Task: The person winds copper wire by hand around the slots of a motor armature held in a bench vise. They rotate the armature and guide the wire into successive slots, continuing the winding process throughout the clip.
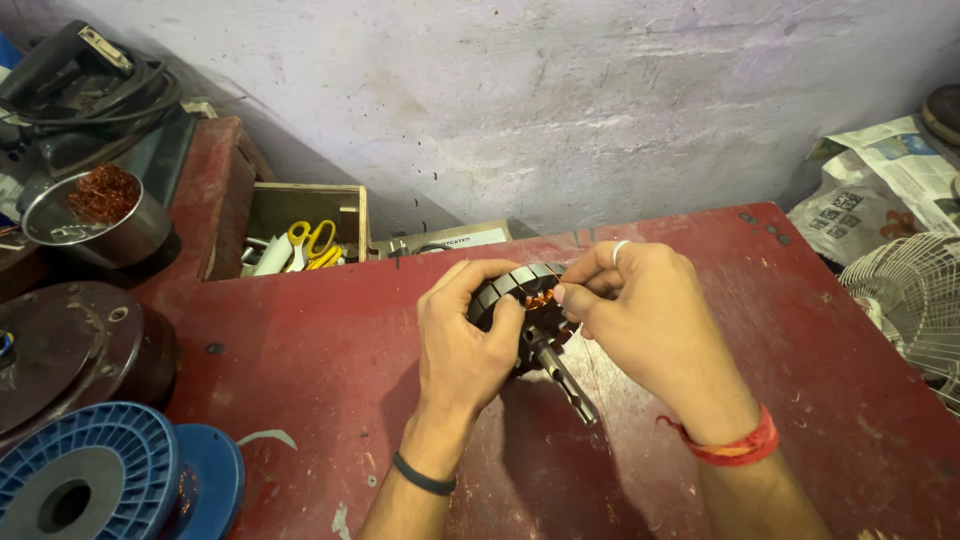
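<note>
At the desk's (300,340) left edge lie blue spools (110,480) and a pan (90,215) of copper scrap. Above the desk's middle, the left hand (465,340) clasps a rotor (535,320) to steady it, shaft tilted down-right. The right hand (640,315) pinches its copper winding. Nothing blocks them; a fan guard (915,300) sits off the right edge.

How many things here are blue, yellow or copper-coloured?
Blue spool: 1
Yellow scissors: 1
Copper wire, one tangle in the bowl and one winding on the rotor in the hands: 2
Total: 4
</note>
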